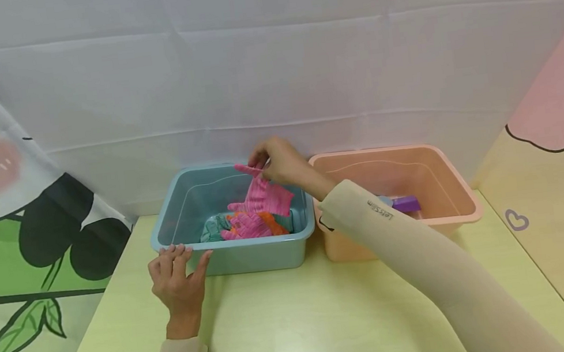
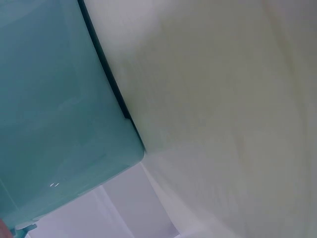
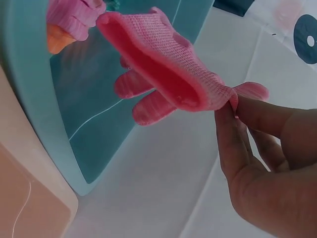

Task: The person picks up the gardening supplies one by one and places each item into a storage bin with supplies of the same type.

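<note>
My right hand (image 1: 265,163) pinches a pink knitted glove (image 1: 263,195) by one finger and holds it above the blue tub (image 1: 234,257). In the right wrist view the pink glove (image 3: 168,64) hangs from my thumb and fingertips (image 3: 233,116), its cuff open toward the camera. More gloves, pink (image 1: 247,226), orange (image 1: 273,222) and teal (image 1: 213,228), lie in the tub's bottom. My left hand (image 1: 180,269) rests against the tub's front left corner with straight fingers touching the rim. The left wrist view shows only the blue tub wall (image 2: 54,114) and the table (image 2: 223,109).
A peach tub (image 1: 449,218) stands right of the blue one, touching it, with a purple block (image 1: 405,204) inside. Both sit at the back of a pale yellow table (image 1: 299,325) against a white backdrop. Printed panels flank the table.
</note>
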Demonstrator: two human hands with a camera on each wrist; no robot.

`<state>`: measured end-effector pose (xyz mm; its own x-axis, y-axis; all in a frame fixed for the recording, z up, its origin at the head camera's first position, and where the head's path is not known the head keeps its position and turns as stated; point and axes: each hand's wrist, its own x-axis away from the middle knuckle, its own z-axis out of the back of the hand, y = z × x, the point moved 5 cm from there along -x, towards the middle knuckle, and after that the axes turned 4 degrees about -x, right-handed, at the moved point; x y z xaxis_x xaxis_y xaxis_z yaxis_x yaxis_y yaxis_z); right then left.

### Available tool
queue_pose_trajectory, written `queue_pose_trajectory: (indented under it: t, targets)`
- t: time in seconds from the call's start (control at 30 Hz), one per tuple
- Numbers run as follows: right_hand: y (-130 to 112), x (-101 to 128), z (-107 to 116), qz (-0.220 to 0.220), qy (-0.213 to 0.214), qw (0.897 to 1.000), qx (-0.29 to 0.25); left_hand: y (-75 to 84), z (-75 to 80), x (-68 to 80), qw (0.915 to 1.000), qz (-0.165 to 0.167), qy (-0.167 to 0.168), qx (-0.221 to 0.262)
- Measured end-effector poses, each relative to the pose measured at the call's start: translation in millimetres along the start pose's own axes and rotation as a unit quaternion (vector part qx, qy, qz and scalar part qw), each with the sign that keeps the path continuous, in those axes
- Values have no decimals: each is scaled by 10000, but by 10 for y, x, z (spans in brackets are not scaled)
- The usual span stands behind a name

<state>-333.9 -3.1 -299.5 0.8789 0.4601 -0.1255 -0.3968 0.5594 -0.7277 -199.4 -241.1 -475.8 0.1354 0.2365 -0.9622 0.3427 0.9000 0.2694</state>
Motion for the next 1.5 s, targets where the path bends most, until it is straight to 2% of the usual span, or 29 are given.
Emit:
queue_pose_trajectory:
  t: [0.47,0.67,0.9,1.27,1.5]
  targets:
    - [9,-89,-77,-270,-287,9992,92,28,0,-2,10000,-16,7,55]
    - [-14,-144,-66,-369,-268,9989,96,32,5,-1,10000,-31,-21,53]
    - [36,-188,-56,-655,-179,9971,354,38,3,11,9999,-17,73,142]
    - [120,-112,-8,-647,-195,9975,213,48,-3,6,10000,22,-18,73]
    - [157,3,30,-414,-166,9990,93,54,-8,2,10000,53,-66,34]
